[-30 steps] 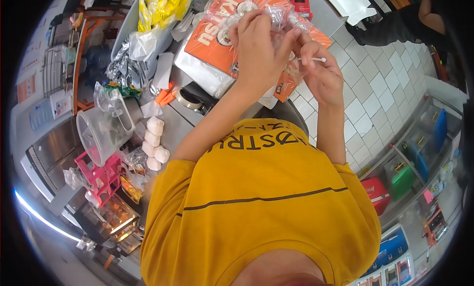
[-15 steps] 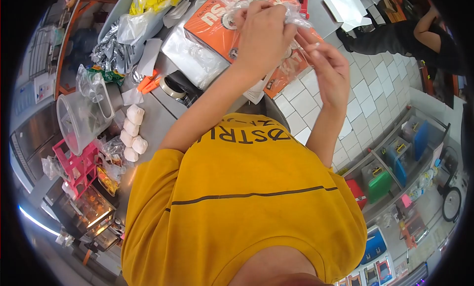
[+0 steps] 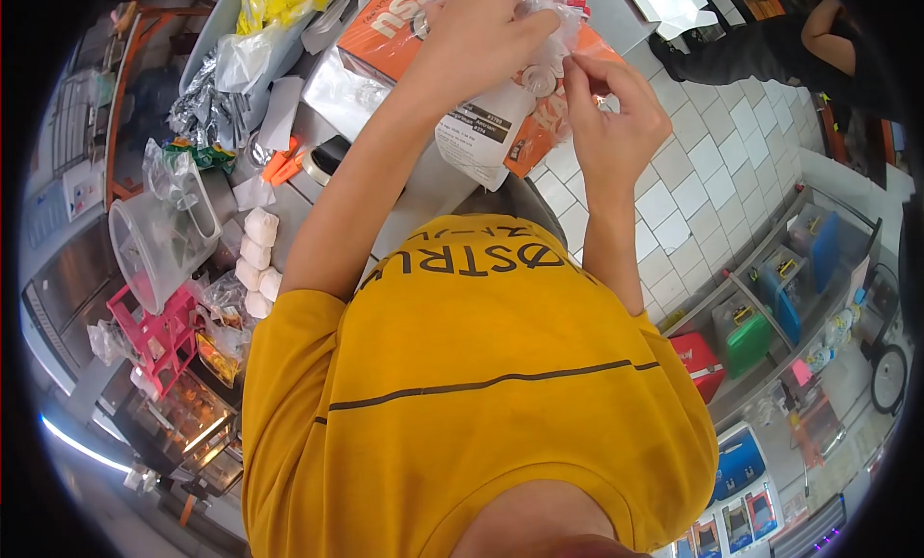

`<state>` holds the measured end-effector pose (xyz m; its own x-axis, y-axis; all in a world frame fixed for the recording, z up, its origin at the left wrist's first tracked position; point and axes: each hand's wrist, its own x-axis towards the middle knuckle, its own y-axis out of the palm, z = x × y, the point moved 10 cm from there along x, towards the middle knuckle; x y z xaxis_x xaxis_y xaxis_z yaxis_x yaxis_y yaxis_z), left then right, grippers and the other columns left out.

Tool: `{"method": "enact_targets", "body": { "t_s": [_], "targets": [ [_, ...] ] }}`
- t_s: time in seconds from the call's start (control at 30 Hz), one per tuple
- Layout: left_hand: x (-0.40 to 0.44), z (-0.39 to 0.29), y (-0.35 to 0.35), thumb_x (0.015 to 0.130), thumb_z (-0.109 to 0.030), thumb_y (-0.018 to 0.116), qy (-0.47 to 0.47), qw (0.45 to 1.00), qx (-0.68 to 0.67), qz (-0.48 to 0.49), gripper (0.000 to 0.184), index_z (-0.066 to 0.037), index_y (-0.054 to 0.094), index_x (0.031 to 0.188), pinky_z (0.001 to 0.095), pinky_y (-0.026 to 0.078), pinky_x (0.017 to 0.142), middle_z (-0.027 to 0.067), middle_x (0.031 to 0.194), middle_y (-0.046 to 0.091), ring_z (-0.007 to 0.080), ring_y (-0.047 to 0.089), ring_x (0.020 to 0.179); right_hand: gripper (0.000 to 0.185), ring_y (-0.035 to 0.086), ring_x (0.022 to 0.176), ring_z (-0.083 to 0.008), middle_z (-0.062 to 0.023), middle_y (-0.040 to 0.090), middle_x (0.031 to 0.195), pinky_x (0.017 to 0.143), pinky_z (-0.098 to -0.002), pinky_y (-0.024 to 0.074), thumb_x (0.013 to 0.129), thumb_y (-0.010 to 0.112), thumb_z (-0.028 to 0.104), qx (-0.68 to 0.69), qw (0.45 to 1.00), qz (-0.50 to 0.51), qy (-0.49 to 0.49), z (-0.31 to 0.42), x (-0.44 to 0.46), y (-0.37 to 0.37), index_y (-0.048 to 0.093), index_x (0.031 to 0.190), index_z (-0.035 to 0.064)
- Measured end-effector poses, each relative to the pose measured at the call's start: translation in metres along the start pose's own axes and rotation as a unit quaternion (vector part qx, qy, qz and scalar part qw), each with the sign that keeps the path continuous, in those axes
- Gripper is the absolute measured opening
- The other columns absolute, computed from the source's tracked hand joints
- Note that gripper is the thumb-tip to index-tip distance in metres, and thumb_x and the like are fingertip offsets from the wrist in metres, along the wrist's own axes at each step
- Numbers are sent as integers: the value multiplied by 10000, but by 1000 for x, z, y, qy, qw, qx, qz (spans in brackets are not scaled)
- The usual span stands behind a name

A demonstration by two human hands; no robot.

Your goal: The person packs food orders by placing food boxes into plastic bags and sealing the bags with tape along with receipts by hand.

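My left hand [image 3: 486, 33] is at the top of the view, with its fingers curled into the gathered clear plastic bag [image 3: 556, 43]. The bag lies over an orange printed box [image 3: 371, 33] with white lettering. My right hand [image 3: 621, 115] is to the right of it, thumb and forefinger pinched together at the plastic. A white printed receipt [image 3: 476, 139] shows on the near side of the box. The fingertips of my left hand are partly hidden.
On the left are a grey tub [image 3: 252, 96] of wrapped cutlery, orange-handled scissors [image 3: 282, 163], a clear container [image 3: 154, 235], white round pieces [image 3: 258, 250] and a pink rack [image 3: 159, 341]. Another person's leg [image 3: 741, 50] is over the tiled floor [image 3: 664, 211] at upper right.
My left hand has shifted up and left with the plastic. My right hand has come lower and left, its fingers now pinched. More of the receipt shows.
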<state>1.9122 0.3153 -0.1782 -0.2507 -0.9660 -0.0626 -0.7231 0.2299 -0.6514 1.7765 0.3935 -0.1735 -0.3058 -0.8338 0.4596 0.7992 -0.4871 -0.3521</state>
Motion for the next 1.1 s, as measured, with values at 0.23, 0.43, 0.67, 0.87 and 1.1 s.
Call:
{"method": "enact_targets", "body": {
  "t_s": [0.23, 0.43, 0.67, 0.87, 1.1],
  "targets": [
    [-1, -1, -6, 737, -176, 571, 23, 997, -55, -44, 289, 94, 510, 653, 390, 423, 561, 222, 606, 524, 310, 548, 582, 47, 617, 540, -141, -57, 627, 617, 511, -232, 463, 676, 669, 59, -41, 997, 38, 50, 1, 11, 6, 649, 674, 16],
    [-3, -6, -10, 743, -174, 577, 66, 994, -17, -85, 262, 69, 509, 673, 402, 435, 664, 245, 725, 540, 337, 555, 734, 68, 622, 544, -149, -60, 636, 633, 526, -237, 472, 690, 667, 75, -38, 998, 34, 30, 8, 16, 17, 653, 697, 9],
    [1, -14, -18, 782, -115, 521, 217, 976, 18, 13, 168, 36, 534, 711, 428, 427, 731, 221, 792, 564, 380, 530, 787, 99, 577, 557, -110, -77, 639, 684, 548, -233, 452, 740, 677, 74, 88, 991, 64, 80, -20, 11, 38, 668, 781, -15],
    [7, -29, -15, 746, -102, 544, 243, 921, 225, 206, 133, 10, 591, 694, 399, 453, 678, 183, 714, 595, 355, 578, 721, 139, 566, 647, -84, -56, 643, 757, 608, -207, 446, 770, 680, 78, 162, 972, 92, 140, -23, 5, 50, 667, 850, -35],
    [13, -49, -16, 721, -136, 599, 280, 925, 175, 190, 140, -27, 662, 783, 366, 469, 663, 152, 710, 623, 299, 608, 690, 130, 605, 749, -100, -78, 647, 845, 697, -219, 479, 799, 655, 28, 103, 985, 100, 92, -8, 8, 38, 654, 897, -57]
  ]
}}
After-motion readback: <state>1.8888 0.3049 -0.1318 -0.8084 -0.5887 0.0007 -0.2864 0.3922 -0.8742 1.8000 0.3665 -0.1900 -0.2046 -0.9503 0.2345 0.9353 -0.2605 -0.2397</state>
